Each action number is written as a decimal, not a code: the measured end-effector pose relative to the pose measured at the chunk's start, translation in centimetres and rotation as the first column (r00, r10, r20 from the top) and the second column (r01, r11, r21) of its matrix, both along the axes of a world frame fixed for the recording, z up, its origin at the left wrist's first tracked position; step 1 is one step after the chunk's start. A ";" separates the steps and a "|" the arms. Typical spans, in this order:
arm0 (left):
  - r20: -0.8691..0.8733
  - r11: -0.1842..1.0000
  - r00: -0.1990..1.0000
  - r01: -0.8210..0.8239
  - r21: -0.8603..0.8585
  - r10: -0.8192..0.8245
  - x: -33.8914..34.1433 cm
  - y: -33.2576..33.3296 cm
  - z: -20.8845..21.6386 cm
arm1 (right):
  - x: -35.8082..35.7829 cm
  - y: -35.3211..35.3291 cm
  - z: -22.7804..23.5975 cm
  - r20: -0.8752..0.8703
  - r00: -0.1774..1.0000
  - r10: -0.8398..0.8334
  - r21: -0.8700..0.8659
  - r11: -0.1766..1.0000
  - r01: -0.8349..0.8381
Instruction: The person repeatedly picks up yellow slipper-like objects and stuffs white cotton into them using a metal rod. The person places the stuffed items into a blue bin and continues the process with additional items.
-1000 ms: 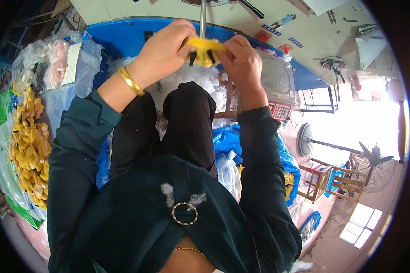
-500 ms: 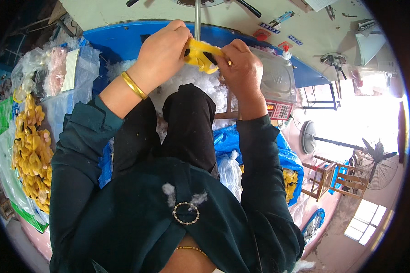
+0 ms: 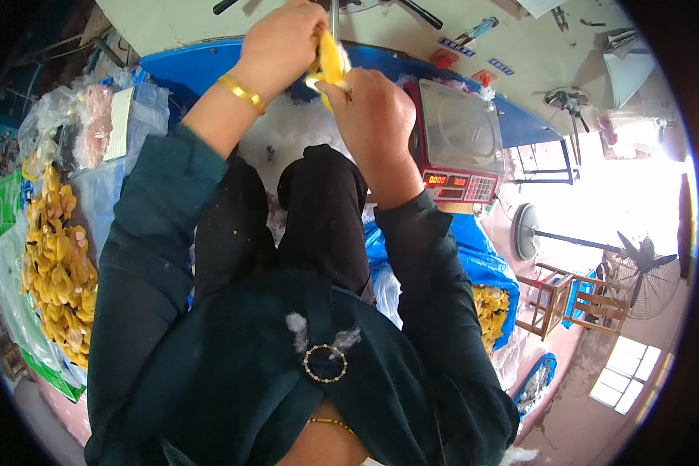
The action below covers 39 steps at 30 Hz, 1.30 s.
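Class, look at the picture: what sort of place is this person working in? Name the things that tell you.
Probably a small workshop for stuffing soft toys: a digital scale, white stuffing and a pile of yellow toys.

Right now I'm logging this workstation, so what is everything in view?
Yellow soft piece: one, yellow, held between both hands.
White fluffy filling: a heap, white, beyond the knees.
Weighing scale: one, red with a clear tray, at right.
Yellow pieces pile: many, yellow, far left.
Blue sheet: one, blue, lower right.
Standing fan: one, dark, far right.
Left hand: on the piece, gold bangle at the wrist.
Right hand: on the piece.
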<state>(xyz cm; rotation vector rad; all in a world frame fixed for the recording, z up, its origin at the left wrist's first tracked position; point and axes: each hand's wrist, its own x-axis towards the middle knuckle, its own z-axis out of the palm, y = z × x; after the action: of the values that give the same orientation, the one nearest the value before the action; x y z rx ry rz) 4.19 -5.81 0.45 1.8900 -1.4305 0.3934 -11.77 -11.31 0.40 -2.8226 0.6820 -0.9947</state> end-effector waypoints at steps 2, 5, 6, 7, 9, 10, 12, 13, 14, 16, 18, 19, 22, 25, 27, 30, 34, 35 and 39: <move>-0.185 0.976 0.978 -0.053 0.213 0.094 -1.4 1.3 1.8 | -0.2 0.3 -0.4 0.012 0.999 -0.037 0.091 0.995 0.036; -0.378 0.959 0.921 0.183 0.214 -0.091 -0.9 1.5 -0.4 | -0.1 -1.3 -1.2 0.082 0.983 0.165 0.130 0.976 -0.175; -0.517 0.941 0.837 0.299 0.156 -0.181 -0.9 1.3 -0.5 | -0.6 -3.4 -2.2 0.012 0.958 0.287 0.218 0.934 -0.283; -0.636 0.908 0.723 0.411 0.082 -0.270 -0.8 0.9 -0.7 | -1.1 -5.3 -4.7 -0.056 0.955 0.291 0.198 0.941 -0.275; -0.699 0.912 0.665 0.408 0.043 -0.265 -0.7 0.0 -1.5 | -2.8 -4.4 -3.6 -0.218 0.920 0.327 0.441 0.873 -0.206; -0.662 0.922 0.706 0.382 0.057 -0.252 0.2 -0.3 -1.6 | -2.8 -3.1 -1.4 -0.148 0.893 0.426 0.702 0.681 -0.209; -0.443 0.942 0.872 0.301 0.152 -0.207 0.5 -1.4 -0.4 | -3.5 -1.0 3.5 0.010 0.868 0.497 0.941 0.289 -0.177; -0.421 0.945 0.882 0.295 0.144 -0.211 0.9 -2.4 -0.2 | -3.4 -1.4 4.6 0.073 0.877 0.475 0.976 0.149 -0.162; -0.388 0.952 0.900 0.271 0.141 -0.199 2.0 -3.2 0.3 | -2.6 -2.0 4.7 0.062 0.892 0.447 0.964 0.206 -0.170; -0.426 0.956 0.883 0.270 0.115 -0.198 2.6 -3.5 0.4 | -1.7 -2.5 4.3 0.045 0.929 0.367 0.925 0.335 -0.177; -0.420 0.960 0.891 0.249 0.131 -0.173 2.7 -3.3 0.6 | -1.3 -2.6 3.0 0.041 0.964 0.263 0.865 0.474 -0.166; -0.421 0.959 0.892 0.244 0.144 -0.164 2.4 -3.2 0.5 | -1.2 -2.3 2.4 0.030 0.978 0.206 0.806 0.573 -0.145; -0.362 0.965 0.917 0.228 0.132 -0.167 1.0 -2.1 0.0 | -0.7 -1.4 0.6 0.083 0.995 0.053 0.669 0.737 -0.095; -0.378 0.960 0.911 0.234 0.152 -0.162 -1.0 -0.5 0.2 | -0.8 -1.0 -0.2 0.053 0.997 0.047 0.671 0.738 -0.070; -0.387 0.969 0.909 0.218 0.119 -0.157 -2.3 0.7 0.2 | -1.0 -0.8 -0.2 0.064 0.996 0.068 0.649 0.755 -0.093; -0.329 0.974 0.935 0.187 0.127 -0.136 -4.0 1.8 0.4 | -1.5 -1.2 -1.0 0.095 0.990 0.108 0.662 0.735 -0.144; -0.274 0.971 0.954 0.170 0.169 -0.120 -4.1 2.5 0.5 | -2.1 -3.5 -2.3 0.169 0.966 0.193 0.771 0.585 -0.252; -0.247 0.971 0.960 0.174 0.161 -0.131 -3.9 2.5 0.5 | -2.2 -4.9 -2.5 0.187 0.957 0.221 0.819 0.503 -0.276; -0.368 0.944 0.925 0.197 0.264 -0.090 -1.6 1.2 0.3 | 0.8 -9.9 -4.1 0.373 0.875 0.308 0.862 0.234 -0.450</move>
<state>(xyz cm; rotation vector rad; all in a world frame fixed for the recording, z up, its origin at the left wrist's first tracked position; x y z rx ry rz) 2.55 -4.61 0.71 1.9459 -1.4273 -0.2404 -10.96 -21.21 -3.66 -1.6686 0.3045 -0.3999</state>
